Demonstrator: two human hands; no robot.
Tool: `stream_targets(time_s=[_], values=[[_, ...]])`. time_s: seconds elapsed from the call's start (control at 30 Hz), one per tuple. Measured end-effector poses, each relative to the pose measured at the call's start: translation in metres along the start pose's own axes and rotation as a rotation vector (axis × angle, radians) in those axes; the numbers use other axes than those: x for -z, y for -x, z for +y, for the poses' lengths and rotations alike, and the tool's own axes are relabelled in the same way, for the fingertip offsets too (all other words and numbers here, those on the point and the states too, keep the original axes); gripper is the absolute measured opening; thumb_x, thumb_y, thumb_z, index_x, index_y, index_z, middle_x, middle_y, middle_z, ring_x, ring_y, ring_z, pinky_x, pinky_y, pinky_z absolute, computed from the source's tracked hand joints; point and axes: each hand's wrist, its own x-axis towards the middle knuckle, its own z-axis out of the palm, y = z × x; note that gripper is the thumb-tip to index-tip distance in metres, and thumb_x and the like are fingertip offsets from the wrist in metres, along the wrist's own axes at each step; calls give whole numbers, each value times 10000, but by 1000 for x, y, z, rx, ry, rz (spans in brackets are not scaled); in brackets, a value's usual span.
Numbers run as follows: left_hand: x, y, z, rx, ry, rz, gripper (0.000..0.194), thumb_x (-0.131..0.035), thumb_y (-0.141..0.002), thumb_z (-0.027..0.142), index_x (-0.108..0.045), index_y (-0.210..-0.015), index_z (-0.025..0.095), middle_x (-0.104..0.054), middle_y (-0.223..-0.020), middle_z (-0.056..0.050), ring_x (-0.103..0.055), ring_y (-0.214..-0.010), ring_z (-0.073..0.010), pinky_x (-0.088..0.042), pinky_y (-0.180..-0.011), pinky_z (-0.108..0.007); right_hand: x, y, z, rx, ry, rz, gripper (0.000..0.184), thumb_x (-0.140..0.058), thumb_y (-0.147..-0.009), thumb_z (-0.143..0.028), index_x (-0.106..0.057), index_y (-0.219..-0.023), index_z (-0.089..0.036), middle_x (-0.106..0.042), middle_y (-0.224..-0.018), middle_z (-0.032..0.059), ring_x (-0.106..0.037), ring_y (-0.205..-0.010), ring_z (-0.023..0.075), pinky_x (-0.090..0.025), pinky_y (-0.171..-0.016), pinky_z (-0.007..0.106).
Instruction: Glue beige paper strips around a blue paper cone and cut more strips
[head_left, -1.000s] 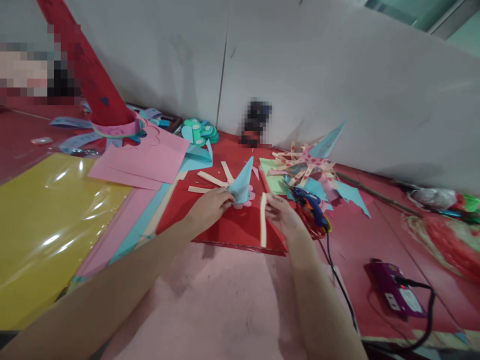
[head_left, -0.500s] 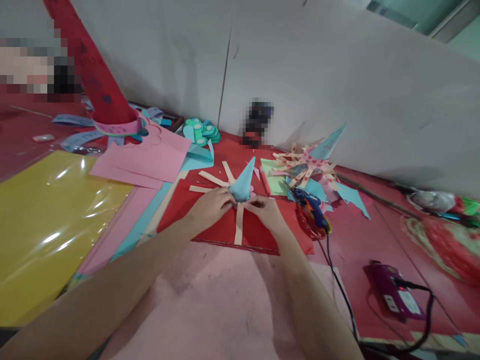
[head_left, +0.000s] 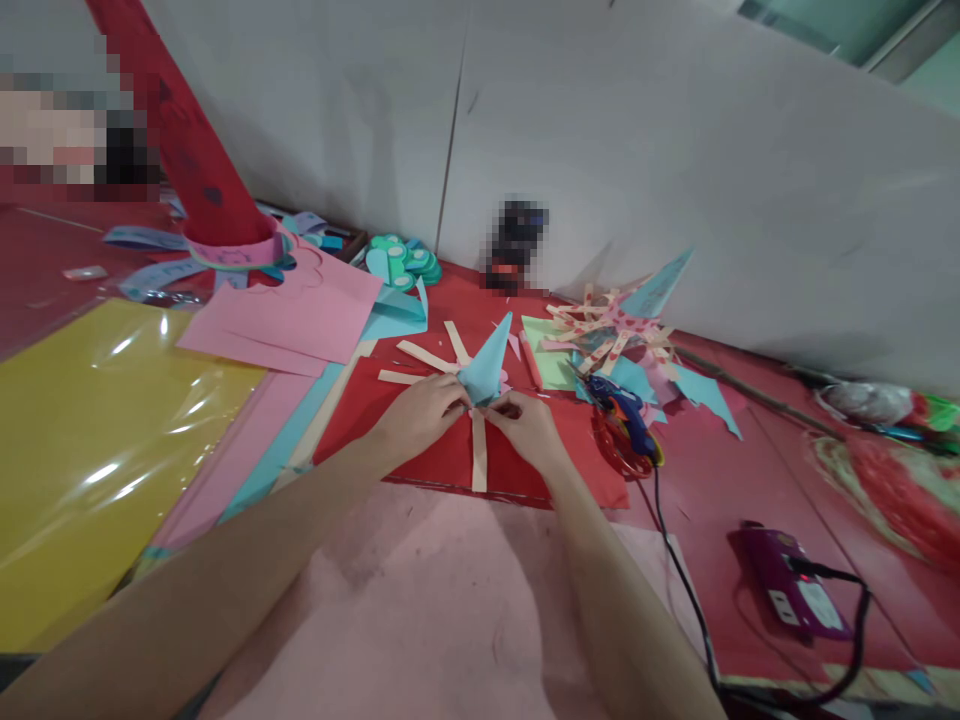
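Observation:
A light-blue paper cone [head_left: 487,362] stands upright on red sheets [head_left: 420,455], its tip leaning slightly right. Cream paper strips [head_left: 424,356] fan out from its base toward the back left, and one more strip [head_left: 478,455] points toward me. My left hand [head_left: 429,412] pinches the near left of the cone's base. On the near right, the fingers of my right hand [head_left: 526,422] are closed at the same base rim. Between my fingertips lies the inner end of the front strip. What exactly each fingertip presses is partly hidden.
To the right lie a blue glue gun [head_left: 626,415] with a black cable and a purple power box [head_left: 791,580]. A finished cone with strips [head_left: 652,295] stands behind. Pink paper [head_left: 300,310], a yellow sheet [head_left: 112,430] and a tall red cone [head_left: 195,150] are at left.
My right hand's fingers have shifted slightly at the cone's base. My left hand, the cone and the strips have barely moved.

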Motion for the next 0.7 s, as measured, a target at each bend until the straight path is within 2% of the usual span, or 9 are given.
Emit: stream_targets(time_s=[0.23, 0.5, 0.7], values=[[1, 0, 1, -5, -6, 2, 154, -450, -825, 158, -599, -834, 193, -593, -894, -19, -530, -860, -168, -420, -760, -310, -2, 2, 2, 40, 65, 31, 70, -567, -704, -199, -581, -640, -173, -602, -649, -6, -538, -605, 116, -390, -588, 218], [0, 0, 1, -4, -9, -7, 157, -447, -827, 168, -601, -847, 194, -593, -910, -23, -529, -869, -172, -417, -758, -311, -2, 2, 2, 47, 68, 19, 108, -576, -718, -248, -571, -637, -177, -589, -644, -7, -528, -601, 122, -383, -577, 224], [0, 0, 0, -6, -23, -15, 157, -445, -829, 166, -599, -847, 192, -591, -917, -27, -525, -869, -173, -415, -762, -313, -3, 2, 3, 59, 100, 38, 87, -570, -718, -215, -568, -639, -180, -589, -648, -12, -526, -600, 117, -379, -578, 219]])
